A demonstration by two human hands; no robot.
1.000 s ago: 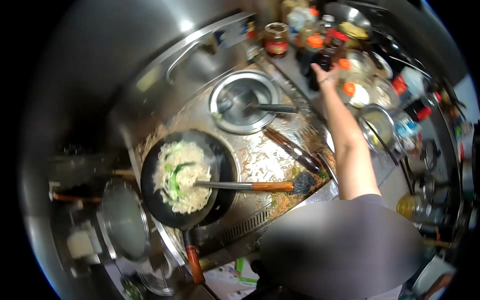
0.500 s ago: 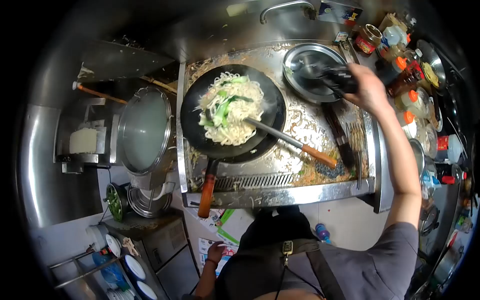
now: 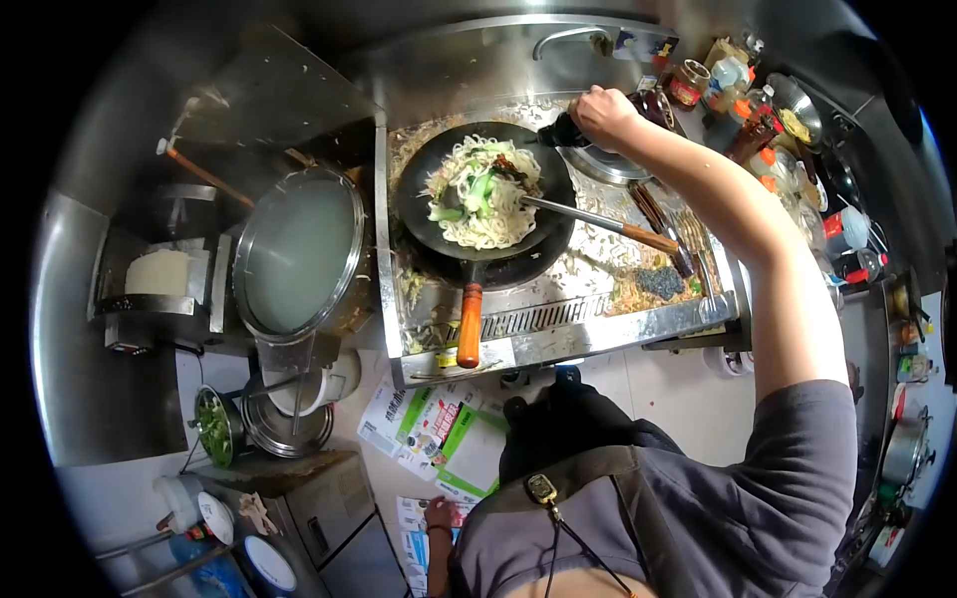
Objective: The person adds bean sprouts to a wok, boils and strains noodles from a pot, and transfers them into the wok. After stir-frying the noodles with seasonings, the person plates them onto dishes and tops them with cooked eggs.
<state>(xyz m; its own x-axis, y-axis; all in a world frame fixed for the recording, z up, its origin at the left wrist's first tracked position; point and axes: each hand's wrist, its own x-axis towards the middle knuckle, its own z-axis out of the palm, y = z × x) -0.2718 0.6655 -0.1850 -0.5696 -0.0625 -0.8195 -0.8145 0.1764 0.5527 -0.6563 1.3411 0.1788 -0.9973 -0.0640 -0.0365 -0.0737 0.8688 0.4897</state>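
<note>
My right hand (image 3: 604, 116) is wrapped round a dark bottle (image 3: 560, 131), tilted with its neck toward the wok (image 3: 417, 179). The wok holds pale noodles (image 3: 485, 227) with green leaves and a dark reddish-brown patch of sauce near the top. A ladle with a wooden handle (image 3: 650, 237) rests with its head in the noodles. The wok's wooden handle (image 3: 470, 329) points toward me. Low in the view my left hand (image 3: 440, 512) hangs beside my body, away from the stove; its fingers are too small to make out.
A large pot of cloudy liquid (image 3: 304, 254) stands left of the stove. Behind my right arm is a metal bowl (image 3: 610, 167). Bottles and jars, one a red-labelled jar (image 3: 688, 84), crowd the right side. Flattened cardboard (image 3: 439, 434) lies on the floor.
My right hand has carried the dark bottle left, from over the metal bowl to the wok's edge. Dark sauce now shows on the noodles. The camera view has shifted.
</note>
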